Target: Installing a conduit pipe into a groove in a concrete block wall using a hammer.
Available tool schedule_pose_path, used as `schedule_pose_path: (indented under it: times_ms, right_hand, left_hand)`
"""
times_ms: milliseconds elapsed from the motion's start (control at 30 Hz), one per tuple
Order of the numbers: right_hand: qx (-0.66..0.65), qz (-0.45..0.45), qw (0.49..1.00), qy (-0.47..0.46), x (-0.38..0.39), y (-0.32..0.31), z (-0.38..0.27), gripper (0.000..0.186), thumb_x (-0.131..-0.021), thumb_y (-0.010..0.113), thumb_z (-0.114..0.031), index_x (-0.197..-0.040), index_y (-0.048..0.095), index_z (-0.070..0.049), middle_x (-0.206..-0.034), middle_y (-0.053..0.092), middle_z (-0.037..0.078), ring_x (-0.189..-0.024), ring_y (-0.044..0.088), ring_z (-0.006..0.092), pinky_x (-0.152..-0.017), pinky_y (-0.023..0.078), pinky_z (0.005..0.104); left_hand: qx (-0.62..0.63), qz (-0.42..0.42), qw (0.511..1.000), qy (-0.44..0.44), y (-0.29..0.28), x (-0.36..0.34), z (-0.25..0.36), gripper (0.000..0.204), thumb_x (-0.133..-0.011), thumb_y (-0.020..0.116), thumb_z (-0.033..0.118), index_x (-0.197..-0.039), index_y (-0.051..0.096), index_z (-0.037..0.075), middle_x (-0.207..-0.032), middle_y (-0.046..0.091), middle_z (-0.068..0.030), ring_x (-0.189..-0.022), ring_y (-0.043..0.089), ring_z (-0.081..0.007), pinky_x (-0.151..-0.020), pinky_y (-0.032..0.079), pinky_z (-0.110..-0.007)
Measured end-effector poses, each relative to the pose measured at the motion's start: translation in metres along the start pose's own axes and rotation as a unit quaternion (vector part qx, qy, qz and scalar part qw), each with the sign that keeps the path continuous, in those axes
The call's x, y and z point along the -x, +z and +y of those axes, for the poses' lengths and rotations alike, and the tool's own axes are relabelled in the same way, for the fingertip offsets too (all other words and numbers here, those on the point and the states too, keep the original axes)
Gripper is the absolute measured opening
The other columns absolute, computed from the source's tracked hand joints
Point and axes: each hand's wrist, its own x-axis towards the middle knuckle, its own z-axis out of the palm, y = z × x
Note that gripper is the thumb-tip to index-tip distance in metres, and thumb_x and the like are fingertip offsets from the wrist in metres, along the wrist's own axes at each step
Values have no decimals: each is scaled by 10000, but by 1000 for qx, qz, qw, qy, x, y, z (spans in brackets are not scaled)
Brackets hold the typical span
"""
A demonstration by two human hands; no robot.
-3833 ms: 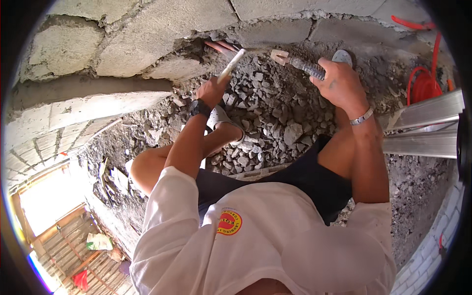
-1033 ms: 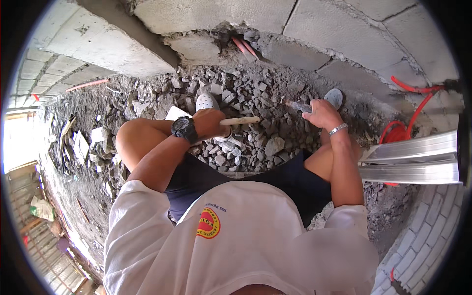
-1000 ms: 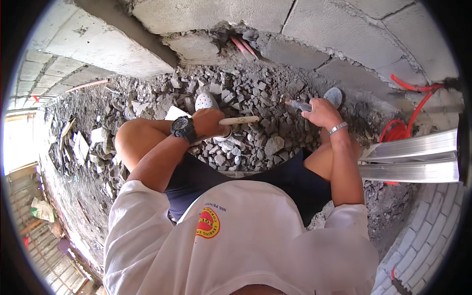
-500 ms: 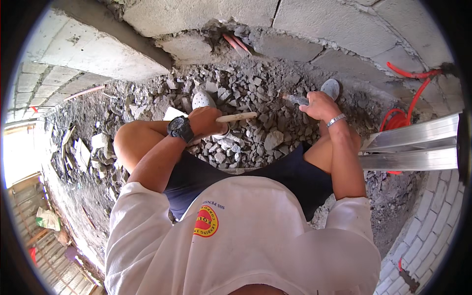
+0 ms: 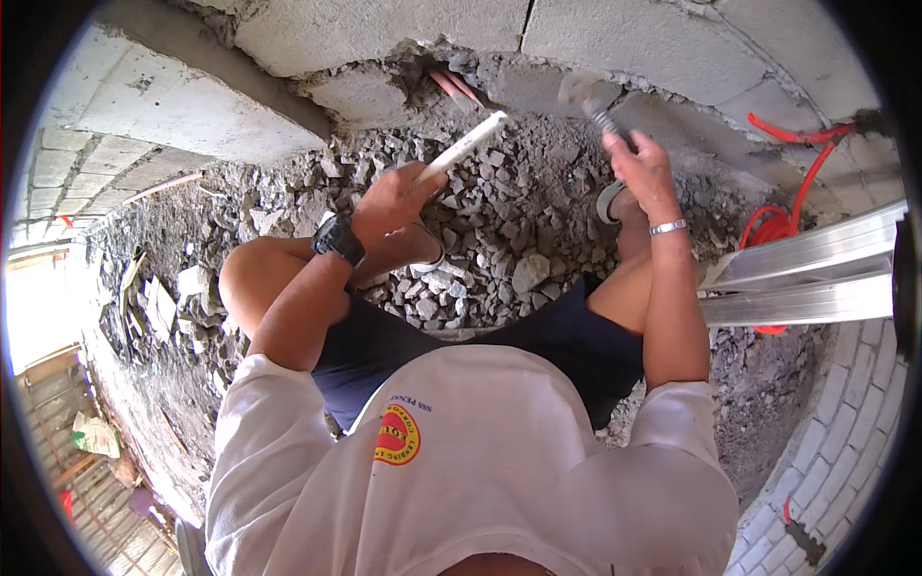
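My left hand (image 5: 392, 200) is wrapped round a pale, straight chisel (image 5: 469, 147). The chisel slants up to the right, its far end short of the broken hollow low in the block wall (image 5: 384, 29). In that hollow, reddish conduits (image 5: 455, 88) poke out. My right hand (image 5: 645, 178) grips a hammer (image 5: 605, 121) by its dark handle. Motion blurs the hammer's head, which is raised in front of the wall, apart from the chisel. Beneath both hands lies grey broken rubble (image 5: 480, 230), between my bent knees.
An aluminium ladder (image 5: 807, 278) lies at the right, with orange-red flexible tubing (image 5: 805, 197) beside it and running up to the wall. A concrete post (image 5: 192, 86) juts in at the upper left. Flat broken slabs (image 5: 158, 302) lie among the debris at left.
The chisel's far end has swung up toward the wall from lying nearly level. My right hand has lifted the hammer upward, nearer the wall.
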Motion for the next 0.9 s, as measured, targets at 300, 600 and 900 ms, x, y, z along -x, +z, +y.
schedule_pose_path:
  times_ms: [300,600,900]
  right_hand:
    - [39,38,994,96,11,-7,-11,318,-809,682,-334,-697,549,-67,-572,517,-8,-515,466,97,-480,376,279]
    - [-138,138,978,69,10,-12,-2,311,-809,696,-322,-681,548,-80,-564,527,-27,-492,481,68,-465,391,258]
    - [-277,201,935,96,13,-17,-3,298,-803,727,-273,-743,547,-44,-607,529,17,-490,492,85,-436,367,222]
  left_hand:
    - [-146,-83,986,-9,15,9,-34,387,-839,602,407,-948,664,41,-751,640,-182,-742,636,-322,-676,475,-433]
    - [-229,-95,961,123,19,12,-48,381,-825,575,397,-975,668,58,-812,639,-190,-805,633,-331,-744,489,-432]
    - [-364,-91,862,340,19,21,-34,275,-803,600,297,-962,669,84,-899,600,-153,-818,616,-319,-710,498,-410]
